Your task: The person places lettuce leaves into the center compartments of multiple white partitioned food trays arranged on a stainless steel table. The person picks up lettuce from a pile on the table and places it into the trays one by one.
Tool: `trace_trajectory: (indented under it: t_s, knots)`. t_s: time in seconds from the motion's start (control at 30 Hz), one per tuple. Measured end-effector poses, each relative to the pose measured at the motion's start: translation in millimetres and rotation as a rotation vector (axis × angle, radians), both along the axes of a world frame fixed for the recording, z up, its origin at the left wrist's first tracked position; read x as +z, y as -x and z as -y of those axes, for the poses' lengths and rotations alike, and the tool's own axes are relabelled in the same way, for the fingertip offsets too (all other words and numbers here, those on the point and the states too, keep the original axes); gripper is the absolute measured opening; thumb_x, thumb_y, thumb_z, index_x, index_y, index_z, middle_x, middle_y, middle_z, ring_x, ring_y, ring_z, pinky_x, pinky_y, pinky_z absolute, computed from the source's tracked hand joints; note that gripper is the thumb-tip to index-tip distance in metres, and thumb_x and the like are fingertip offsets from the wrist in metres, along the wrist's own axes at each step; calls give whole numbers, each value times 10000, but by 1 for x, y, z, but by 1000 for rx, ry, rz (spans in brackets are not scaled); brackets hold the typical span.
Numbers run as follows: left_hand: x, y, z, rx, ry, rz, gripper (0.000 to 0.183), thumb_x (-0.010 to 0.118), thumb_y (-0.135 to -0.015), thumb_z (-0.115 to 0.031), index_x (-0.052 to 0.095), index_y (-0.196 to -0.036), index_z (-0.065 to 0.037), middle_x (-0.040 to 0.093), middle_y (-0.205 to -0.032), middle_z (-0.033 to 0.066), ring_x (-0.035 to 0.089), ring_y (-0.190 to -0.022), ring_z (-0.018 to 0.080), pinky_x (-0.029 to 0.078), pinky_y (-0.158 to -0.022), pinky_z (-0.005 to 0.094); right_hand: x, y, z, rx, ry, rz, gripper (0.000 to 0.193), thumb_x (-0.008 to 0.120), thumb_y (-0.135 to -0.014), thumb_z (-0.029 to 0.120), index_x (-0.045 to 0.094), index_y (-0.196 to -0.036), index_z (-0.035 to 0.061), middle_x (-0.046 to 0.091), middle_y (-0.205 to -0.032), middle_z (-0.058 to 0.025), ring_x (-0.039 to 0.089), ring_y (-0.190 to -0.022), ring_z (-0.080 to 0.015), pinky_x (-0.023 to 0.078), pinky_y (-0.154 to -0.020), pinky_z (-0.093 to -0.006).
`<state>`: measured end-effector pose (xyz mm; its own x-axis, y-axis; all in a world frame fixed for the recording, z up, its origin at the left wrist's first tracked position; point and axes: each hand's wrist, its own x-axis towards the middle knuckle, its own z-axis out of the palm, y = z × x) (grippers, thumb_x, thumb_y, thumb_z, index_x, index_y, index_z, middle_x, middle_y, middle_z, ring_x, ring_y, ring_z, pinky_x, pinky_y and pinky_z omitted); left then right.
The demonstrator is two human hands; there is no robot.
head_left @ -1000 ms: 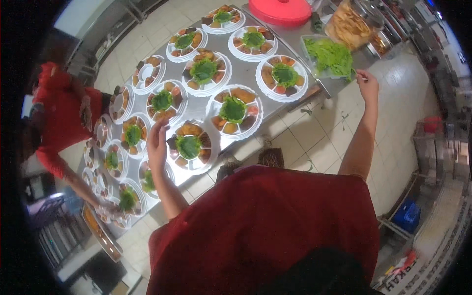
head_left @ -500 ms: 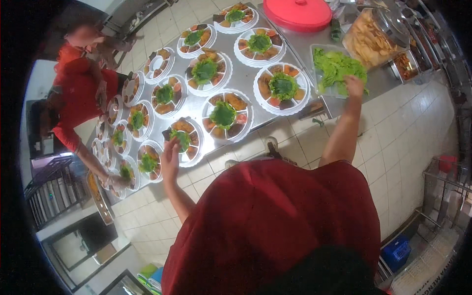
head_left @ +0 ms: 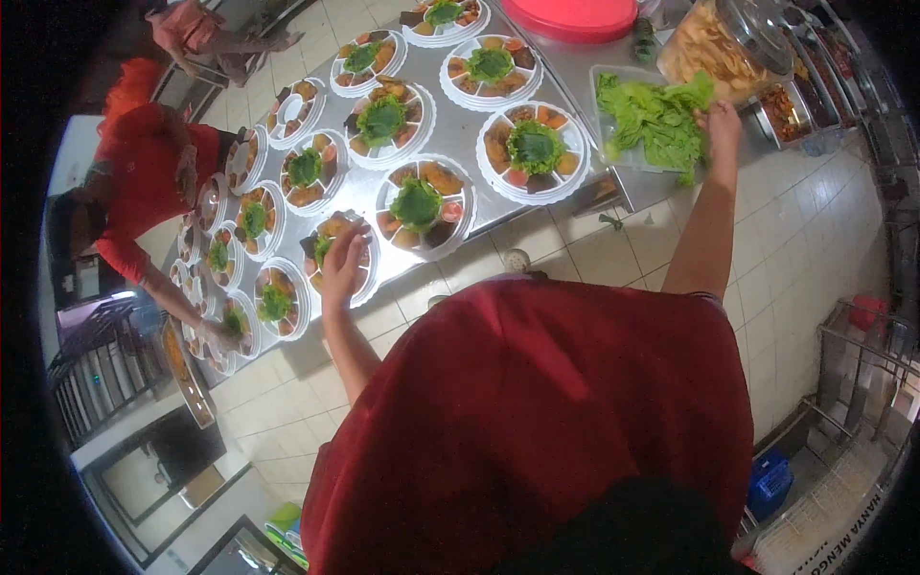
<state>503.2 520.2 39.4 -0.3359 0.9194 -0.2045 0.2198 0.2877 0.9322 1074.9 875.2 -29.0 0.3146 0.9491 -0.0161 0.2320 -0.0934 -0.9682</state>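
Observation:
At the right, my right hand [head_left: 721, 129] pinches a lettuce leaf [head_left: 688, 94] at the edge of a clear tub [head_left: 596, 75] heaped with lettuce [head_left: 652, 125]. My left hand [head_left: 343, 264] is over the near edge of a round white divided plate [head_left: 369, 278], its fingers stretched out and holding nothing that shows. It partly covers that plate's food and green leaf centre. Just right of it sits another divided plate [head_left: 468, 216] with lettuce in the middle and portions of food around it.
Several similar plates fill the steel table [head_left: 508, 222]. Beyond the tub stand a large jar of crackers [head_left: 714, 48], metal food trays [head_left: 781, 110] and a red lid [head_left: 570, 19]. A co-worker in red [head_left: 144, 182] reaches over plates at the left; another person [head_left: 196, 38] stands behind.
My right hand has moved to the right side of the tub, lifting a lettuce leaf there. My left hand stays over the same plate. The view has shifted slightly.

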Motion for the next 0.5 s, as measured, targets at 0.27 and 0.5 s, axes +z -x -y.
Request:
trace_trajectory:
  t_s: [0.27, 0.5]
  knots:
    - [-6, 6, -14, -31, 100, -1, 375, 482, -886, -195, 448, -1206, -2, 547, -1086, 88, 518, -982, 155, 394, -848, 265, 20, 23, 28, -137, 70, 783, 280, 585, -708, 51, 610, -986, 63, 627, -908, -148, 596, -860, -306, 457, -759, -383]
    - [-15, 4, -5, -47, 150, -39, 393, 491, -870, -210, 460, -1196, 8, 548, -1119, 103, 499, -1022, 174, 377, -895, 291, 19, 39, 32, 419, -257, 988, 221, 600, -717, 75, 631, -930, 27, 595, -976, -159, 510, -1002, -310, 378, -888, -386]
